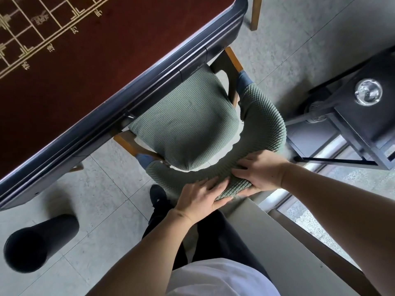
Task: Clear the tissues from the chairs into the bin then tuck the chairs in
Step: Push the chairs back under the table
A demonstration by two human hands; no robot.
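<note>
A: Hands?
B: Left hand (199,196) and right hand (259,171) each grip the chair (186,118) backrest, fingers curled over it.
A: Chair position?
B: Seat partly under the table (89,67); bin (40,242) on floor, left.

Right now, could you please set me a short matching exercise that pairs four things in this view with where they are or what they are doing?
Things:
1. left hand
2. right hand
3. bin
4. seat cushion

Places or states:
A. stands on the floor tiles, lower left
B. its front edge lies under the table's edge
C. grips the chair back at the end nearer the black shoe
D. grips the chair back nearer the black side stand

Pairs: 1-C, 2-D, 3-A, 4-B
</note>
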